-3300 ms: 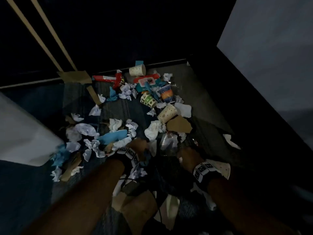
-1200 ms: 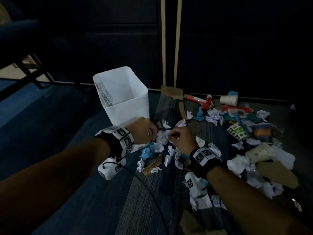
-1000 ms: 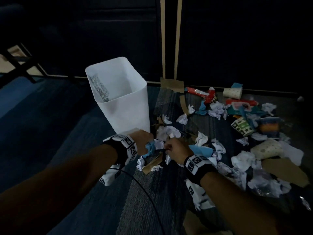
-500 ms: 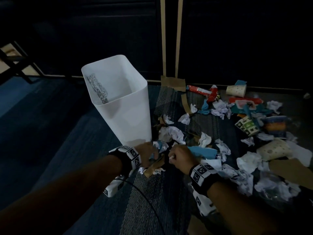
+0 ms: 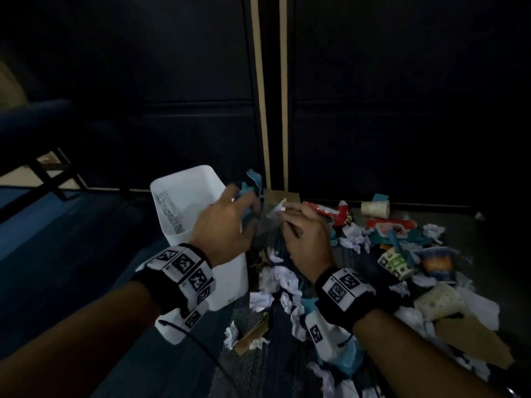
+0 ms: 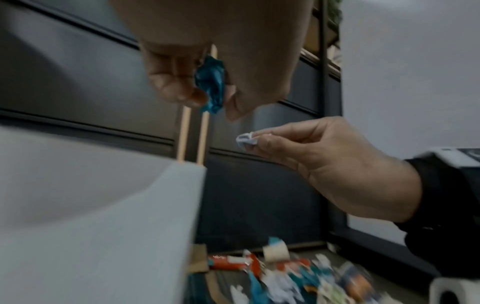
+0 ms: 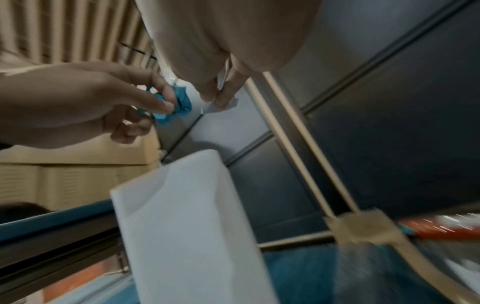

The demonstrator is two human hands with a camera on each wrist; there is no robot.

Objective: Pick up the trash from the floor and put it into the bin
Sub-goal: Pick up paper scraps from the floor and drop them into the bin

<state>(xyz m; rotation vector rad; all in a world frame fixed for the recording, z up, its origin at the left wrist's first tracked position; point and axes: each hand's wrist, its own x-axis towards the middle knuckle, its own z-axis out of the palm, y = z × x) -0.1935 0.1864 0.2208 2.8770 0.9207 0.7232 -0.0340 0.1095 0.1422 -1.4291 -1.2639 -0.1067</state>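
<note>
Two hands, left hand (image 5: 227,225) and right hand (image 5: 307,234), each pinching one scrap beside one bin (image 5: 230,277)

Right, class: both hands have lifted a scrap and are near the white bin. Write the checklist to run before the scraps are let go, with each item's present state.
1. Left hand grips the blue crumpled scrap: ok.
2. Right hand pinches the small white scrap: ok.
3. White bin stands upright, mouth open: ok.
4. Left hand over the bin's mouth: only at its right rim, not ok yet.
5. Right hand over the mouth: beside the bin, not ok.
6. Room left inside the bin: cannot tell.
</note>
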